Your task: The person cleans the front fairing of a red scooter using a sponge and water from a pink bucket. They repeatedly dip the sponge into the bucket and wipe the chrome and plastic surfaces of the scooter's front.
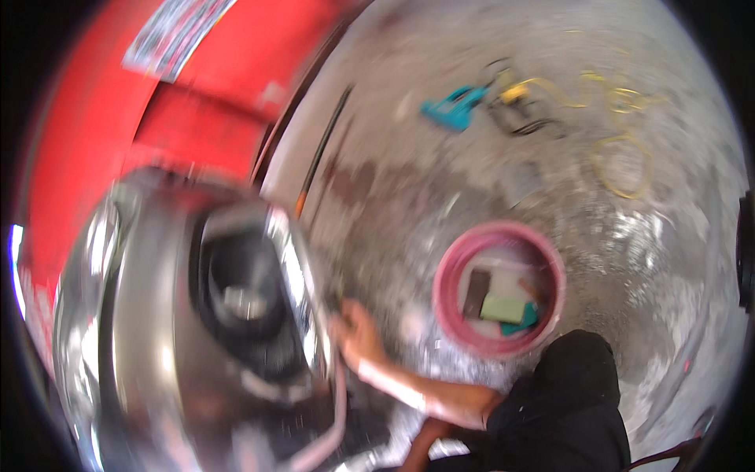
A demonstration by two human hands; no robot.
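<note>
A glossy dark car bumper fills the lower left, with a recessed fog-lamp opening in it. My right hand is against its right edge, beside the opening, fingers curled. Something small and greenish seems to be at the fingertips, too blurred to name. A pale pink edge or strip runs down below the hand. Of my left arm only part of a forearm shows at the bottom; my left hand is out of view. To the right, a pink tub holds cloudy water, a dark block, a light green sponge and a teal piece.
Wet concrete floor surrounds the tub. Farther off lie a teal power tool and a looped yellow cord. A dark rod with an orange end is near a red panelled surface. My black-clothed knee is beside the tub.
</note>
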